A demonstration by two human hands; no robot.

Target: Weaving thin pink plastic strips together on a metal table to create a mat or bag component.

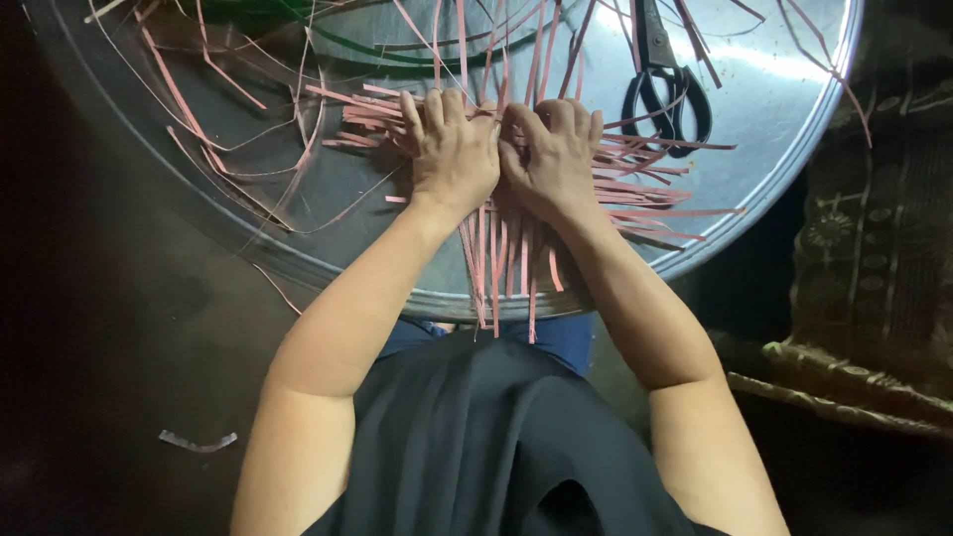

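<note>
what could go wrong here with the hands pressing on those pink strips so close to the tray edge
Both the left hand and right hand press on the woven pink strips; easing off might let the crossings slip apart. Strip ends overhang the round metal tray rim and could catch on the lap. The scissors lie among loose strips near the right hand, so a sweep might snag them.

A round metal tray (764, 109) carries crossed pink strips (635, 179), loose pink strands (213, 149) and black scissors (667, 89).
</note>
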